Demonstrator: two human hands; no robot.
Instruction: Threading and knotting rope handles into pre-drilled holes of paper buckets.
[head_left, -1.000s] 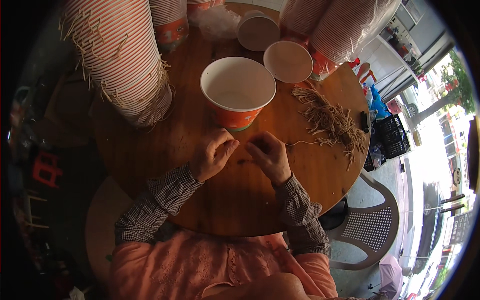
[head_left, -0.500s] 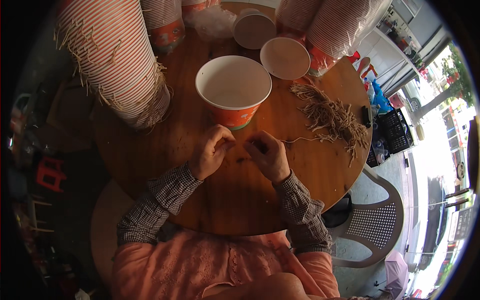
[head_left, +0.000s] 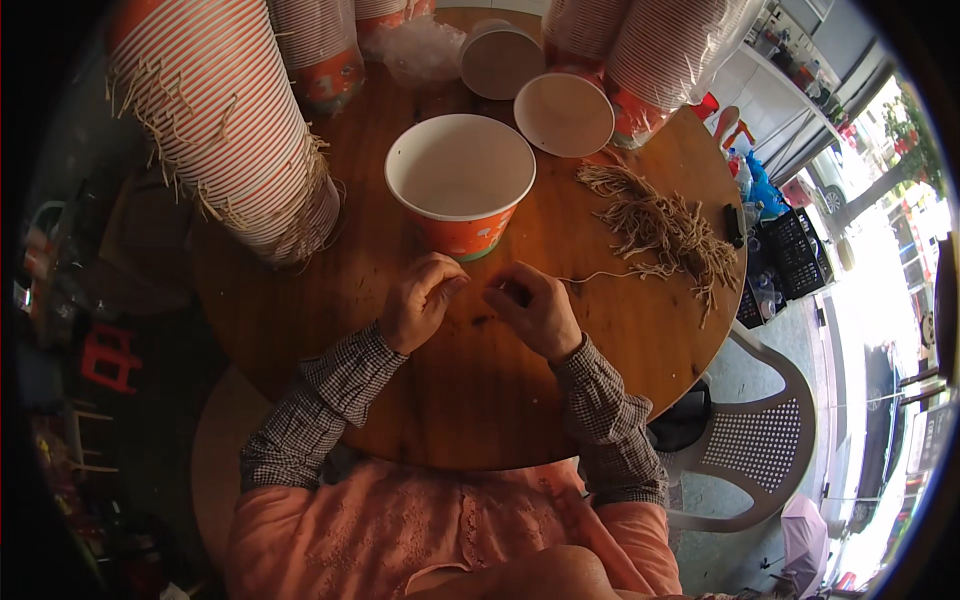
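Note:
My left hand (head_left: 420,300) and my right hand (head_left: 533,308) rest close together on a round wooden table (head_left: 400,400), fingers curled. My right hand pinches a thin beige string (head_left: 600,275) that trails off to the right toward a heap of similar strings (head_left: 665,225). My left hand's fingertips are pinched near the same string end; what they hold is too small to tell. Just beyond both hands stands an open orange paper bucket (head_left: 460,185) with a white inside.
A tall tilted stack of red-striped paper buckets with string handles (head_left: 225,130) lies at the left. More stacks (head_left: 640,60) and two white-bottomed buckets (head_left: 565,113) stand at the back. A white plastic chair (head_left: 760,440) is at the right, below the table.
My hands have stayed at the same spot in front of the orange bucket, with small finger movements on the string. The view has shifted slightly.

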